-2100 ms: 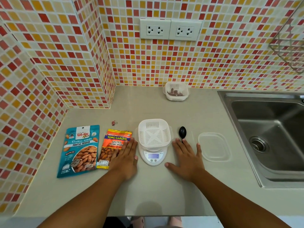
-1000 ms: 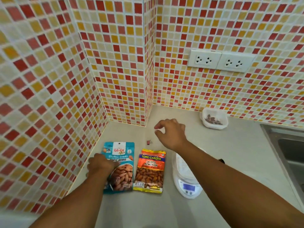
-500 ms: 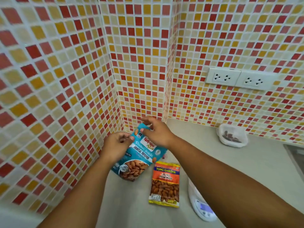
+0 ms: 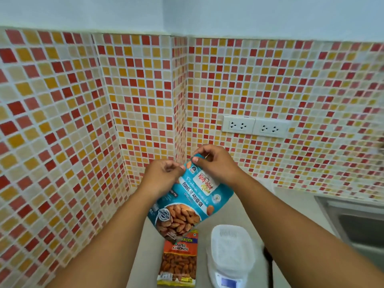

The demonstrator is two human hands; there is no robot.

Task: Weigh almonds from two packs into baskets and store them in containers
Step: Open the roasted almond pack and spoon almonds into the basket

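With both hands raised off the counter (image 4: 245, 206), the teal pack (image 4: 187, 201) hangs in the air between them, tilted, top edge up toward the wall corner, bottom corner down over the orange pack (image 4: 179, 259); left hand (image 4: 161, 179) pinches the top-left corner of the teal pack, fingers curled, thumb and fingertips on the edge; right hand (image 4: 214, 164) pinches the top edge just beside it, thumb on the front face, fingers curled behind; the two hands are near each other but apart; whether the top is torn open, can't tell.

Teal pack label reads "Roasted Almonds", almond picture on the lower half; orange pack reads "Salted Almonds", lies flat on the counter, its top edge hidden under the teal pack's lower corner; can't tell if they touch.

White basket (image 4: 232, 247) sits on the scale (image 4: 225, 281), just right of the orange pack; scale display lit blue, reading too blurred to tell; basket looks empty from what shows; dark object (image 4: 268, 255) right of the basket, mostly hidden by the right forearm.

Sink (image 4: 353, 221) at the right edge; double socket (image 4: 255, 126) on the tiled wall (image 4: 62, 121) above the right hand; frame is motion-blurred at the left.
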